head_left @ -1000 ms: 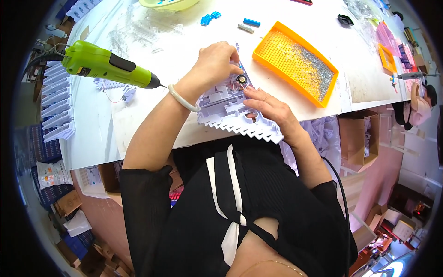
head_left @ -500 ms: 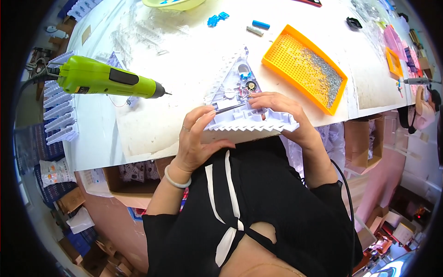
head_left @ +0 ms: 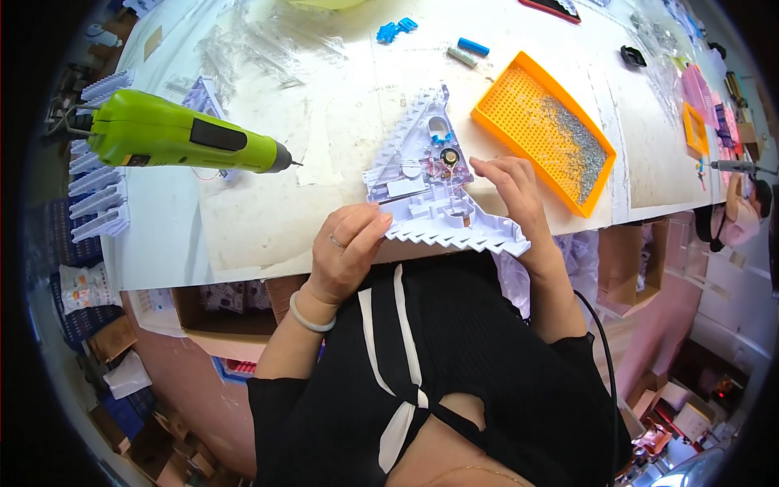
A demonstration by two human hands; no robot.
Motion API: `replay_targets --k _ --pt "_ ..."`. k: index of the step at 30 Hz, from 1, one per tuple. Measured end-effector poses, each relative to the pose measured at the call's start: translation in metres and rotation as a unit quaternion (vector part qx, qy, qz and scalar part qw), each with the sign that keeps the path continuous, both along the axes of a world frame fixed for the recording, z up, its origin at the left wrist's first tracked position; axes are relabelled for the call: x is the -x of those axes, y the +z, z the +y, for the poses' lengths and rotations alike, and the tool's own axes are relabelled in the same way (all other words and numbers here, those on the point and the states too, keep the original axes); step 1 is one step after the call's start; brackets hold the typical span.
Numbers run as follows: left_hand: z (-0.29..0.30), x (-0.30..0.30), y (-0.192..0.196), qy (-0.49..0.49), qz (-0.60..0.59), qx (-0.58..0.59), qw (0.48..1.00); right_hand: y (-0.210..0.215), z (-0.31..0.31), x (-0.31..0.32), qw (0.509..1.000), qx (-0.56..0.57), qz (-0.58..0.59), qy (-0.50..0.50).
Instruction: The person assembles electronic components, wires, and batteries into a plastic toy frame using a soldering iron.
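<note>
A white triangular plastic housing (head_left: 410, 174) with zigzag edges stands open toward me at the table's front edge. Inside it sit a small round black speaker (head_left: 449, 157), thin wires and a blue piece near the top. My left hand (head_left: 350, 243) is closed on the housing's lower left corner; its thumb is partly hidden. A thin dark tool, possibly tweezers (head_left: 406, 197), lies along the housing beside those fingertips. My right hand (head_left: 519, 195) is beside the housing's right edge, its fingers raised and apart; the thumb is hidden.
A green electric screwdriver (head_left: 174, 134) hangs at the left, its bit pointing right. An orange tray (head_left: 507, 101) with many small screws lies at the right. Blue parts (head_left: 398, 30), two small cylinders (head_left: 472, 46) and clear plastic bags (head_left: 260, 49) lie farther back. White zigzag pieces (head_left: 101, 195) are stacked left.
My right hand has lifted off the inside of the housing and moved right. My left fingers have closed in on the corner. The view has shifted slightly.
</note>
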State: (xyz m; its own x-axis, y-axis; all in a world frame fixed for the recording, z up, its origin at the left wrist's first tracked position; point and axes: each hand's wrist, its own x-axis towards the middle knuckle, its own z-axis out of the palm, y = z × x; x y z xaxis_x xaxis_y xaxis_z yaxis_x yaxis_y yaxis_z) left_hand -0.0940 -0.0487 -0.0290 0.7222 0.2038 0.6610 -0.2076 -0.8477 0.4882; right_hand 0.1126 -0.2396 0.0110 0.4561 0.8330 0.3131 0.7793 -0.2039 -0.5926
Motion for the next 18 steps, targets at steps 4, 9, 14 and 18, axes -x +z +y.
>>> replay_targets --k 4,9,14,18 --pt "0.000 -0.001 0.000 -0.002 0.000 -0.002 1.000 -0.003 0.005 0.000 0.998 -0.029 0.010 0.050" --pt "0.002 0.002 0.005 -0.007 0.012 0.008 1.000 -0.003 0.017 0.000 0.994 -0.025 0.033 0.105" --pt "0.002 0.000 0.015 0.009 0.062 0.088 0.994 -0.001 0.028 -0.008 0.994 -0.003 0.006 0.108" --pt "0.005 0.001 0.013 0.023 0.050 0.117 0.992 -0.008 0.031 -0.018 0.991 0.028 -0.033 0.125"
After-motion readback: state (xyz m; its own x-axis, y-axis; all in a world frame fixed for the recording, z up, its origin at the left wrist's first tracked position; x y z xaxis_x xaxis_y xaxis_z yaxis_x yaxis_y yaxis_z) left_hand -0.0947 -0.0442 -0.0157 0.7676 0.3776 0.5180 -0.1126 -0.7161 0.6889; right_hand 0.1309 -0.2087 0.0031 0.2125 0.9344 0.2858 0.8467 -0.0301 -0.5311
